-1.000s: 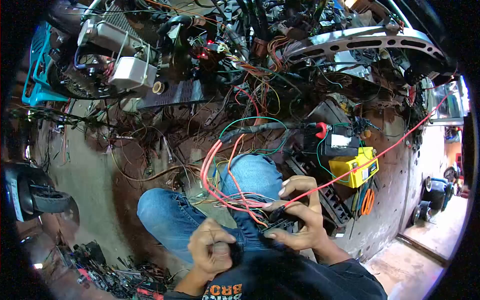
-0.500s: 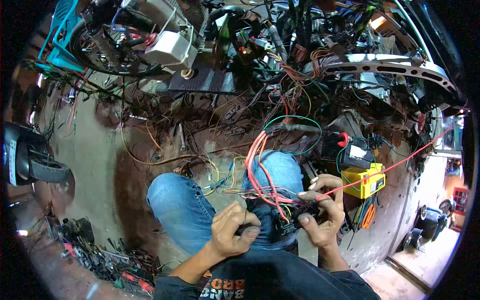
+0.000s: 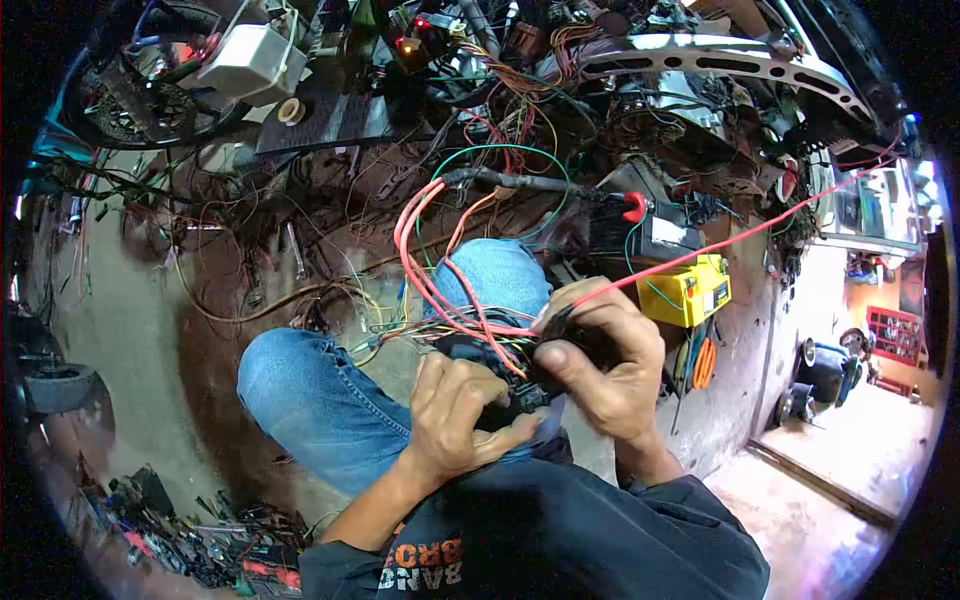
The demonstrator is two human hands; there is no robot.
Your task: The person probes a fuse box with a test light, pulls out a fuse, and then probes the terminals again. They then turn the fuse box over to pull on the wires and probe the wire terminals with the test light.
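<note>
A black connector block [image 3: 522,388] with several wires is between my hands, above my lap. My left hand [image 3: 452,412] has its fingers curled at the block's left side, with the thumb along its lower edge. My right hand [image 3: 612,362] is closed on the block's right part, its thumb and fingers pinching dark pieces there. Thick red wires [image 3: 412,250] loop down into the block from a black-sleeved harness [image 3: 510,181]. A long red wire [image 3: 745,238] runs from my right hand to the upper right. Thinner multicoloured wires pass behind the fingers.
Beyond my knees lie loose cables and a wrench [image 3: 296,250]. A black battery [image 3: 660,236] and a yellow battery [image 3: 686,292] stand at the right, near orange-handled pliers [image 3: 704,363]. Tools [image 3: 215,545] are heaped at the lower left. A metal frame [image 3: 730,62] arches across the top.
The view has shifted, so the surroundings appear further left and higher. My left hand has moved closer to the block and now touches it. My right hand has turned over the block's right side.
</note>
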